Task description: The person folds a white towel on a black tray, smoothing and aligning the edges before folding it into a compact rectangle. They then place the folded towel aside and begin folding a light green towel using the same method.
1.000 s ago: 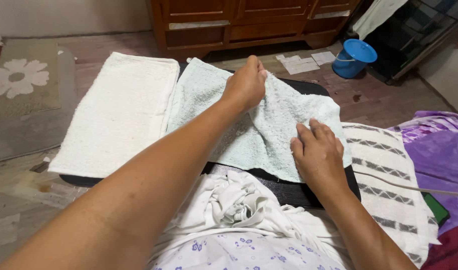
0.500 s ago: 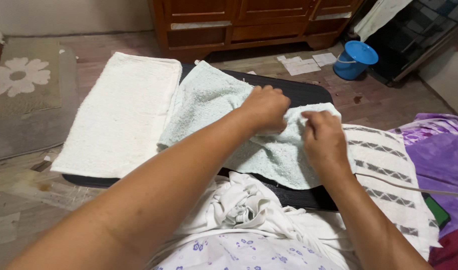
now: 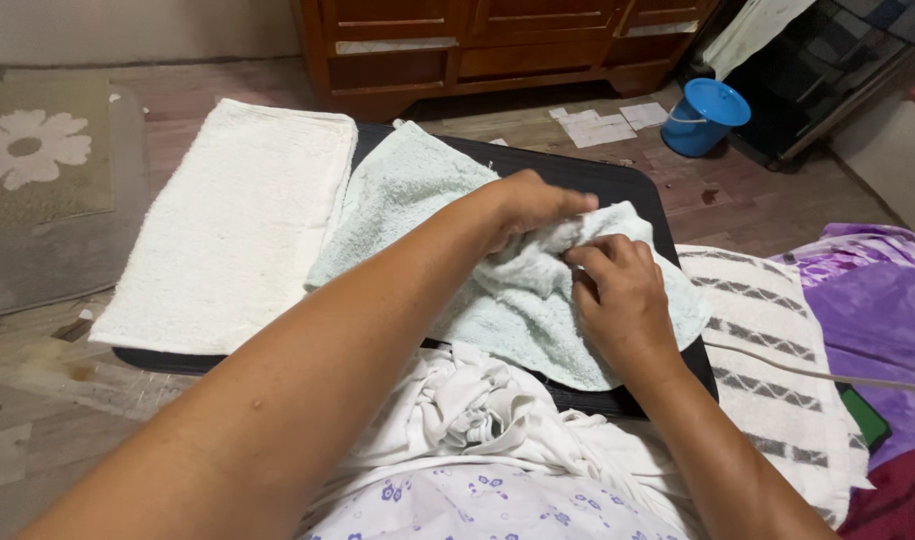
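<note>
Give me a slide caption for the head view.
Both hands, left and right, bunch a pale green towel on a black board, white towel alongside.

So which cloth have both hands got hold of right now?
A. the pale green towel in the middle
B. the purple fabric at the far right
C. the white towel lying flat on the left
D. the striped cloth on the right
A: the left hand and the right hand both pinch bunched folds of the pale green towel, while the white towel lies flat and untouched beside it.
</note>
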